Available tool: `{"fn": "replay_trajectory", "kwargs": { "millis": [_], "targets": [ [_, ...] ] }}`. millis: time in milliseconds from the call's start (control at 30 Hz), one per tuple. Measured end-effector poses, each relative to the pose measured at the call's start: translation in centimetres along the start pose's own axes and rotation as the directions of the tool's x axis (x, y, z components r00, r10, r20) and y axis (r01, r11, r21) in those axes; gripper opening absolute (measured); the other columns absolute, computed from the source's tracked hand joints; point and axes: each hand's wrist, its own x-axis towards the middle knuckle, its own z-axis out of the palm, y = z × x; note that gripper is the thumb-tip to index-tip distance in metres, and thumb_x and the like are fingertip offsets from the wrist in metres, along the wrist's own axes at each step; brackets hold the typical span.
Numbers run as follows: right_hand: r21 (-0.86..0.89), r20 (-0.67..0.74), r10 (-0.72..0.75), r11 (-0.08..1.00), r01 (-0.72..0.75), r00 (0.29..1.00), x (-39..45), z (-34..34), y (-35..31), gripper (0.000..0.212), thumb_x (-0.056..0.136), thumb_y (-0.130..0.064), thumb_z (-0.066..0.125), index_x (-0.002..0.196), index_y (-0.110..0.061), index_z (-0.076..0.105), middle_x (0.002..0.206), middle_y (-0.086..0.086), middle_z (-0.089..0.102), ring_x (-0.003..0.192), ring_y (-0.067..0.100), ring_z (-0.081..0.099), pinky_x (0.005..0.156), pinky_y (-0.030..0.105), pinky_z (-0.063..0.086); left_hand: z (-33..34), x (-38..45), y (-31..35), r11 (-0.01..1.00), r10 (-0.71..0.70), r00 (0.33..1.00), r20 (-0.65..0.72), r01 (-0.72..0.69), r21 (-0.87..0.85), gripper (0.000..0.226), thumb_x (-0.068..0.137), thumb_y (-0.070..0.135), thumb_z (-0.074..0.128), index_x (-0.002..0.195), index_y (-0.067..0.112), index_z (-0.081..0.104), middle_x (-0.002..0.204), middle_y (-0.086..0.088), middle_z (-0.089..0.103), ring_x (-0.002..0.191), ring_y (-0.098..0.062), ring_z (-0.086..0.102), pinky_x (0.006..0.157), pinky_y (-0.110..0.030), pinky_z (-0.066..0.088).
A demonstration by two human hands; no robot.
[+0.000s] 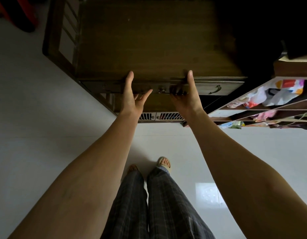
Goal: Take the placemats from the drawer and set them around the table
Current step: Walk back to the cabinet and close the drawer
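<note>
dark wood drawer under both hands

dark wood is facing the camera along the drawer [159,87] front, which is sitting just under the table [149,40] top, flush with the frame and showing no gap (the placemats are not showing anywhere). a small ring pull [161,91] is hanging at its middle. the left hand [133,94] is resting against the front left of the pull, thumb up at the table edge, fingers spread and loose, gripping nothing. the right hand [187,94] is sitting right of the pull, thumb up over the edge, fingers curling under the front; whether they are actually clamping it i cannot tell. a second drawer with a curved handle [216,89] is lying further right. beside the table, shelves [269,107] are holding bags and bright packets. below, checked trousers [149,204] and sandalled feet are standing on pale floor tiles [45,135].
</note>
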Motion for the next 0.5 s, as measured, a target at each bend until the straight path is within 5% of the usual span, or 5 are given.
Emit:
{"fn": "replay_trajectory", "kwargs": {
  "millis": [200, 500],
  "targets": [
    [0.054, 0.089, 0.019, 0.998, -0.024, 0.996, 0.4, 0.7, -1.4, 0.03, 0.093, -0.033, 0.057, 0.112, -0.01, 0.06, 0.122, 0.016, 0.061, 0.119, 0.032, 0.055, 0.108, 0.045, 0.041, 0.5, 0.2, 0.4, 1.0, 0.005, 0.999, 0.046, -0.005, -0.001, 0.049, 0.084, 0.027, 0.073, 0.125, 0.025, 0.047, 0.122, -0.011, 0.045, 0.129, -0.037, 0.038, 0.095, -0.057, 0.049],
    [0.047, -0.177, 0.03, 0.999, -0.022, 0.984, -0.2, 1.7, -1.2, 0.042, 0.083, -0.036, 0.071, 0.112, -0.011, 0.053, 0.122, 0.012, 0.059, 0.113, 0.027, 0.058, 0.1, 0.038, 0.049, 1.1, -0.2, 1.4, 0.999, -0.048, 0.999, -0.003, 0.048, 0.007, 0.064, 0.085, 0.028, 0.073, 0.139, 0.023, 0.04, 0.126, -0.014, 0.044, 0.133, -0.038, 0.037, 0.099, -0.057, 0.046]
  ]
}}
